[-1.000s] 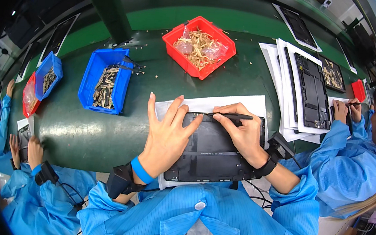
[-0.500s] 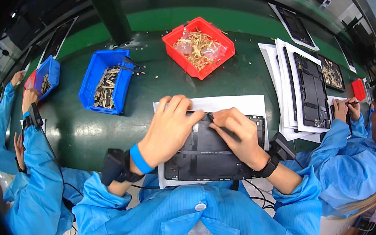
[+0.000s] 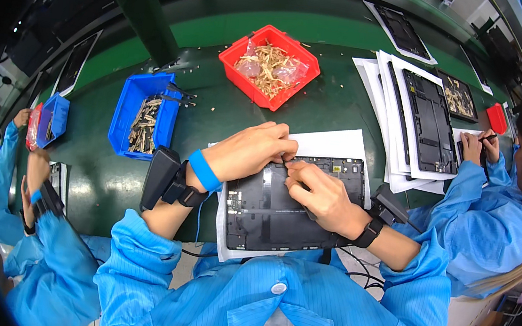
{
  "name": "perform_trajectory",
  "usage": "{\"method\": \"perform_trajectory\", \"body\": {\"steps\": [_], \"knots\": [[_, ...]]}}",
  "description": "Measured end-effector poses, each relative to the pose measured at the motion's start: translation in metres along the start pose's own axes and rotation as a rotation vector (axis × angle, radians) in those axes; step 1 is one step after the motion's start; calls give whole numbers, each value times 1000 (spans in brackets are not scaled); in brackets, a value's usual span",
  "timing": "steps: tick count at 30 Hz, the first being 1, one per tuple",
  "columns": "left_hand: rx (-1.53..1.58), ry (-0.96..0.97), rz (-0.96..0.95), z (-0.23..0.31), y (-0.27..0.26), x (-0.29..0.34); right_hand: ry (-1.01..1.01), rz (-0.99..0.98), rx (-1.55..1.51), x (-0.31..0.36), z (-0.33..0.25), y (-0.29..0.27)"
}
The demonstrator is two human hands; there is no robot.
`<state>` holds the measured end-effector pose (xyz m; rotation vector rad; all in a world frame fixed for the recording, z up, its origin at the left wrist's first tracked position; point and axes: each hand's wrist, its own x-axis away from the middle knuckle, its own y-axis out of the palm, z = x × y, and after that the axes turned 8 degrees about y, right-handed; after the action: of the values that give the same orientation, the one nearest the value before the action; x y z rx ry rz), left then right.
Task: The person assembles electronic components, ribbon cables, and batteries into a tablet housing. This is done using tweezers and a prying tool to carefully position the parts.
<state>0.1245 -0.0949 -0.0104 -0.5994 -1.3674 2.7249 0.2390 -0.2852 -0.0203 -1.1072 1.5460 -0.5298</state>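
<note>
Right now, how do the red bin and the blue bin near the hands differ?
The red bin holds pale tan strips with clear bags; the blue bin holds darker small parts. The red bin sits farther up the green table, the blue bin nearer the left hand. Both are open plastic trays.

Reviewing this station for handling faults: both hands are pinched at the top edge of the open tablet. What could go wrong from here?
1. The left hand and right hand meet fingertip to fingertip on the open tablet, over bare internals; a slip might scratch or contaminate them.
2. The tablet's near edge seems to overhang the green table, so downward pressure could tip it.
3. The white sheet beneath could slide.
</note>
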Motion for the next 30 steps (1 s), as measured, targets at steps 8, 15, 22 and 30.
{"method": "perform_trajectory", "body": {"steps": [8, 15, 22, 30], "knots": [[26, -44, 85, 6, -1, 11, 135, 96, -150, 0, 5, 6], [-152, -218, 239, 43, -47, 48, 343, 195, -404, -7, 7, 6], [-948, -73, 670, 25, -89, -20, 356, 233, -407, -9, 4, 10], [-253, -177, 356, 31, 3, 8, 373, 244, -393, -6, 10, 11]]}}
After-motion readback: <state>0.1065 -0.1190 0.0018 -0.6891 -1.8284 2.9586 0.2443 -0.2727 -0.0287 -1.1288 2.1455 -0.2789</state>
